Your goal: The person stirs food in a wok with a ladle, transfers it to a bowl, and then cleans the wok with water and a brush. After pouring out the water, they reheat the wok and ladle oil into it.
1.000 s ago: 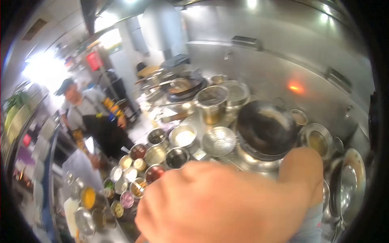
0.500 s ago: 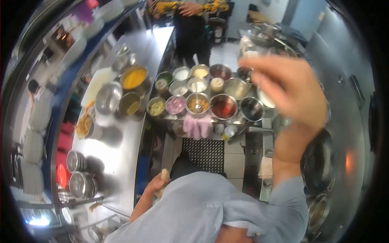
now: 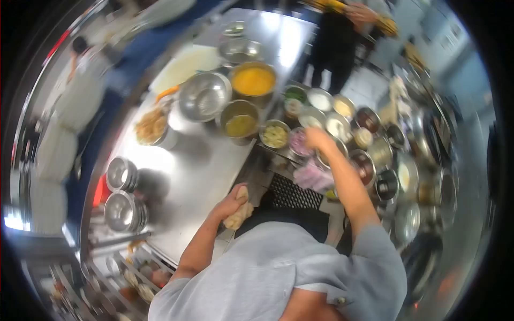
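My left hand (image 3: pixel 231 202) is closed round a bunched cream cloth (image 3: pixel 240 209) beside the steel table's edge. My right arm stretches forward, and my right hand (image 3: pixel 319 139) is over the metal containers. Its fingers are at the right rim of the container of chopped pink onion (image 3: pixel 299 143). They are blurred and partly hidden, so I cannot see whether they hold anything. To the left stands a container of pale chopped pieces (image 3: pixel 274 135). My forearm covers part of a container just right of the onion. A pink cloth (image 3: pixel 312 177) hangs below these containers.
On the steel table (image 3: pixel 201 176) are an empty steel bowl (image 3: pixel 205 96), a pot of yellow-orange liquid (image 3: pixel 253 80) and stacked small bowls (image 3: pixel 122 211). A dark wok (image 3: pixel 423 262) is at the right. Beyond the containers stands another person (image 3: pixel 334 48).
My right hand has come down from its raised place at the right to the onion container. My view has turned left, and the left hand's cloth shows more fully.
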### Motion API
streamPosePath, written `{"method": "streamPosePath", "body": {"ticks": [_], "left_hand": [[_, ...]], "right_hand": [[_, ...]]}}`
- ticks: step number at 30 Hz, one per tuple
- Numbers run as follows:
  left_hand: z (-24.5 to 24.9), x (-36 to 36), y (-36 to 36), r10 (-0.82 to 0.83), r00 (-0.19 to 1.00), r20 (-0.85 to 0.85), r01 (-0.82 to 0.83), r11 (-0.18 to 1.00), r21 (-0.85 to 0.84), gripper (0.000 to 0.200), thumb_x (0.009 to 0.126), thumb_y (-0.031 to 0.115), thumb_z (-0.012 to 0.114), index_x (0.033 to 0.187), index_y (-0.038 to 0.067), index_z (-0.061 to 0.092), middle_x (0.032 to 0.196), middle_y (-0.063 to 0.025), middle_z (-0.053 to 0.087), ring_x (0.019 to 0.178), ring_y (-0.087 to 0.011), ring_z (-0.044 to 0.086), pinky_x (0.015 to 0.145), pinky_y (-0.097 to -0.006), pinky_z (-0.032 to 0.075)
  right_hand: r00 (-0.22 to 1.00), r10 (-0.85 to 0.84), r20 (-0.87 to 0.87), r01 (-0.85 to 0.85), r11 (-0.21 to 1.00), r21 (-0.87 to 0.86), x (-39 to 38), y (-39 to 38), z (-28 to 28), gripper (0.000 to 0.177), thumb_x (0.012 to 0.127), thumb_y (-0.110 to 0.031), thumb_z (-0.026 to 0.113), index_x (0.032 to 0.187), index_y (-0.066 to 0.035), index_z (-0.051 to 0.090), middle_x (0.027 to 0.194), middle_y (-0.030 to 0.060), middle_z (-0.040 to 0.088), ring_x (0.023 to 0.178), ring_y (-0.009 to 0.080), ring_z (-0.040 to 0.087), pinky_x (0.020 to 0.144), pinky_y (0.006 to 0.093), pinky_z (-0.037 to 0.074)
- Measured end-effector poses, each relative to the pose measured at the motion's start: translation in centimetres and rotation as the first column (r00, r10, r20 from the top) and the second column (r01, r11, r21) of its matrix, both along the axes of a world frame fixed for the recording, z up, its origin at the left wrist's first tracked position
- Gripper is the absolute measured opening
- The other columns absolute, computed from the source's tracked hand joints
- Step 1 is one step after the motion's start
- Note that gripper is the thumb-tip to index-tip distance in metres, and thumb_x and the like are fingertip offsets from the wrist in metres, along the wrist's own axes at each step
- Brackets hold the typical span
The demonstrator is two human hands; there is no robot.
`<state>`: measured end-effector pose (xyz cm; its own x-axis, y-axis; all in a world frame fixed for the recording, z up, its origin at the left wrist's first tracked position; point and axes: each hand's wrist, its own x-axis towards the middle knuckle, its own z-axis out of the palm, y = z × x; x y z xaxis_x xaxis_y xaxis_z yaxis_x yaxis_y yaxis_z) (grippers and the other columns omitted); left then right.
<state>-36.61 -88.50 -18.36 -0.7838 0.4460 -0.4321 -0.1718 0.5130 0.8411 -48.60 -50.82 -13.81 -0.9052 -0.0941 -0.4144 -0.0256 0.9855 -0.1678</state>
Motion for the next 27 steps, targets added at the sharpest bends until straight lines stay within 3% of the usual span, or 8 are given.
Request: {"method": "streamPosePath", "body": {"ticks": [1, 4, 10, 12, 14, 21, 23, 27], "left_hand": [[0.2, 0.0, -0.4, 0.066, 0.994, 0.090, -0.073, 0.994, 0.080, 0.043, 0.088, 0.022, 0.054, 0.128, 0.006, 0.051, 0.121, -0.0186, 0.056, 0.116, -0.0286, 0.051, 0.098, -0.0358, 0.039], [1.6, -0.5, -1.9, 0.241, 0.939, 0.247, -0.299, 0.926, 0.233, 0.041, 0.086, 0.012, 0.053, 0.126, 0.005, 0.053, 0.119, -0.0149, 0.058, 0.111, -0.0252, 0.054, 0.096, -0.0340, 0.043], [3.2, -3.0, -7.2, 0.782, 0.477, 0.401, -0.864, 0.335, 0.376, 0.027, 0.091, 0.021, 0.056, 0.110, 0.001, 0.058, 0.097, -0.0125, 0.064, 0.082, -0.0219, 0.064, 0.069, -0.0345, 0.055], [-0.3, -7.8, -11.9, 0.691, 0.399, 0.603, -0.873, 0.085, 0.481, 0.031, 0.088, 0.026, 0.064, 0.111, 0.006, 0.057, 0.102, -0.0117, 0.060, 0.085, -0.0239, 0.063, 0.070, -0.0391, 0.054], [-0.7, -12.2, -14.4, 0.773, 0.387, 0.503, -0.790, -0.003, 0.613, 0.036, 0.089, 0.025, 0.063, 0.114, 0.002, 0.053, 0.102, -0.0123, 0.060, 0.086, -0.0262, 0.063, 0.069, -0.0406, 0.055], [-0.4, -21.3, -16.3, 0.684, 0.414, 0.601, -0.678, -0.208, 0.705, 0.041, 0.092, 0.021, 0.057, 0.122, -0.004, 0.044, 0.108, -0.0177, 0.057, 0.092, -0.0331, 0.062, 0.073, -0.0472, 0.056], [3.0, -20.8, -14.4, 0.739, 0.277, 0.614, -0.712, -0.271, 0.648, 0.040, 0.091, 0.018, 0.056, 0.122, -0.004, 0.044, 0.111, -0.0189, 0.056, 0.093, -0.0344, 0.062, 0.074, -0.0494, 0.056], [-2.7, -25.2, -18.7, 0.781, 0.257, 0.570, -0.699, -0.257, 0.667, 0.044, 0.090, 0.019, 0.056, 0.127, -0.001, 0.043, 0.116, -0.0184, 0.056, 0.098, -0.0365, 0.061, 0.080, -0.0521, 0.055]], "right_hand": [[0.984, -0.113, -0.141, 0.088, 0.981, -0.175, 0.3, -0.5, -2.8, 0.048, 0.074, -0.027, 0.066, 0.113, 0.001, 0.058, 0.104, 0.0254, 0.064, 0.097, 0.0378, 0.062, 0.082, 0.0455, 0.050], [0.963, -0.099, -0.249, 0.065, 0.988, -0.142, 0.9, -1.9, -4.9, 0.048, 0.072, -0.028, 0.070, 0.113, -0.006, 0.056, 0.106, 0.0228, 0.060, 0.097, 0.0410, 0.060, 0.083, 0.0466, 0.049], [0.971, 0.041, -0.235, -0.070, 0.991, -0.113, -1.0, 0.2, -7.3, 0.040, 0.069, -0.012, 0.069, 0.108, -0.006, 0.061, 0.108, 0.0228, 0.057, 0.099, 0.0407, 0.059, 0.085, 0.0452, 0.050], [0.975, 0.055, -0.217, -0.081, 0.990, -0.112, 0.2, -0.9, -4.2, 0.038, 0.070, -0.010, 0.068, 0.107, -0.005, 0.061, 0.108, 0.0235, 0.057, 0.099, 0.0404, 0.059, 0.084, 0.0456, 0.050], [0.961, 0.109, -0.254, -0.138, 0.986, -0.098, 0.4, -0.6, -5.4, 0.039, 0.070, -0.009, 0.068, 0.108, -0.004, 0.060, 0.109, 0.0243, 0.057, 0.099, 0.0404, 0.059, 0.084, 0.0454, 0.050], [0.916, 0.197, -0.349, -0.242, 0.966, -0.091, -1.3, 1.8, -7.3, 0.024, 0.071, -0.003, 0.059, 0.093, -0.003, 0.067, 0.087, 0.0236, 0.065, 0.084, 0.0381, 0.064, 0.076, 0.0457, 0.052], [0.924, 0.205, -0.322, -0.238, 0.969, -0.068, -1.7, 2.1, -8.0, 0.022, 0.070, -0.005, 0.060, 0.091, -0.003, 0.067, 0.086, 0.0228, 0.066, 0.083, 0.0377, 0.065, 0.075, 0.0458, 0.052], [0.942, 0.206, -0.265, -0.223, 0.974, -0.036, -1.7, 2.3, -8.9, 0.018, 0.070, -0.009, 0.062, 0.086, -0.003, 0.068, 0.090, 0.0204, 0.067, 0.087, 0.0354, 0.065, 0.078, 0.0431, 0.053]]}}
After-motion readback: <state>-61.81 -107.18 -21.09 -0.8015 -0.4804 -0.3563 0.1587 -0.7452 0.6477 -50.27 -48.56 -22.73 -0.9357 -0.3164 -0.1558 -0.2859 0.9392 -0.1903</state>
